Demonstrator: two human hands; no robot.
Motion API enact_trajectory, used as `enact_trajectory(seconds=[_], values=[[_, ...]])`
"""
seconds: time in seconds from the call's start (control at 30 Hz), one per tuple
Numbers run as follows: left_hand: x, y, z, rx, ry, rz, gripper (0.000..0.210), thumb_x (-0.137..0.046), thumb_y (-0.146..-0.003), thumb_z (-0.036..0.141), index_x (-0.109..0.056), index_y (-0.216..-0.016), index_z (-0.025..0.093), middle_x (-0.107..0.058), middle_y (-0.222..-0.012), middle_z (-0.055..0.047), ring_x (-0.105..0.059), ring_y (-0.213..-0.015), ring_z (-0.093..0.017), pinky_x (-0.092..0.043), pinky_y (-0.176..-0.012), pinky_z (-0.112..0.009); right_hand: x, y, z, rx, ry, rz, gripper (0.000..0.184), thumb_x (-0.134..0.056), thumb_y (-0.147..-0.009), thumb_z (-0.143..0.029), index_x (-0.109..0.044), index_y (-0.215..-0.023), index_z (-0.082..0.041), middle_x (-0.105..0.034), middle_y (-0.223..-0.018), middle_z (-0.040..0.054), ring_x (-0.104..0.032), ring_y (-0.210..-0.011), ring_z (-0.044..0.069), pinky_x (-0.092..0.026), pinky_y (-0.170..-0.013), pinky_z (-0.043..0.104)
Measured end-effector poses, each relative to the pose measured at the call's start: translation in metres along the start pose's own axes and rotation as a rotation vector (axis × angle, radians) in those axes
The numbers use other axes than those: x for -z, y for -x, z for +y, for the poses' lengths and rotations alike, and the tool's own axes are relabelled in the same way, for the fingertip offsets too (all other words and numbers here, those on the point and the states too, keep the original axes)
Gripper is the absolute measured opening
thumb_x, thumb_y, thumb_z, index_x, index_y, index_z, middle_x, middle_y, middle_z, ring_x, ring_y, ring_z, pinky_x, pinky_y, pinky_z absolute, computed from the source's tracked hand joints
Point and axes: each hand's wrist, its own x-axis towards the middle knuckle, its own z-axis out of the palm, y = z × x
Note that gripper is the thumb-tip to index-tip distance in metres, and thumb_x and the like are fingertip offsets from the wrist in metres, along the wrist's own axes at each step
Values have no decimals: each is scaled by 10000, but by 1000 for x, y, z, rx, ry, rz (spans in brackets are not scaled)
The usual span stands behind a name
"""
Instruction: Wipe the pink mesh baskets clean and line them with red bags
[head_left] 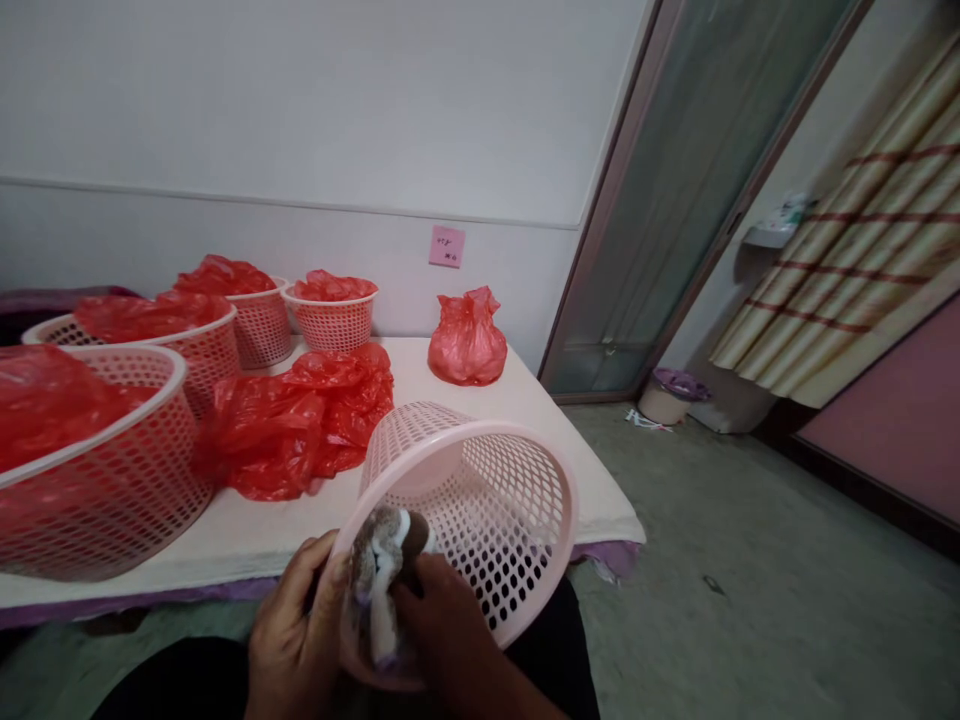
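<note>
Pink note (446, 246) (writing unreadable) above table (525, 400).

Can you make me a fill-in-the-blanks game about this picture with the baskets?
1. The left hand holds the rim of a pink ____ tipped on its side.
2. The right hand presses a cloth against the basket's ____.
3. The bags heaped on the table are ____ in colour.
4. A small pink note is stuck on the ____.

Missing words: basket; rim; red; wall.
</note>
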Motion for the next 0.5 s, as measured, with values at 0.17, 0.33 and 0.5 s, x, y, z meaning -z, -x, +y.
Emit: enact_trajectory(seconds=[0.17, 0.33, 0.5], values=[[-6, 2, 12, -231, -47, -70, 196, -511, -937, 301, -644, -1064, 231, -729, -993, -9, -691, -871, -127, -524, -759, -164, 21, -36, 52, -59, 336, -85, 175, -521, -880, -129, -685, -939, -148, -648, -991, 174, -596, -891, 274, -469, -731, 371], [-5, 0, 17, -319, -83, -115, 195, -505, -946, 269, -620, -1096, 223, -723, -987, -19, -696, -873, -120, -523, -747, -142, 47, -63, 73, -140, 320, -63, 213, -517, -868, -133, -672, -1011, -98, -639, -1023, 196, -584, -971, 273, -447, -837, 377], [-7, -13, 26, -437, -32, -142, 158, -529, -934, 247, -631, -1053, 226, -712, -905, -1, -686, -843, -105, -508, -764, -135, 41, -36, 44, 35, 61, -149, 204, -549, -868, -231, -696, -1010, -223, -669, -1049, 60, -597, -938, 189, -451, -808, 264]])
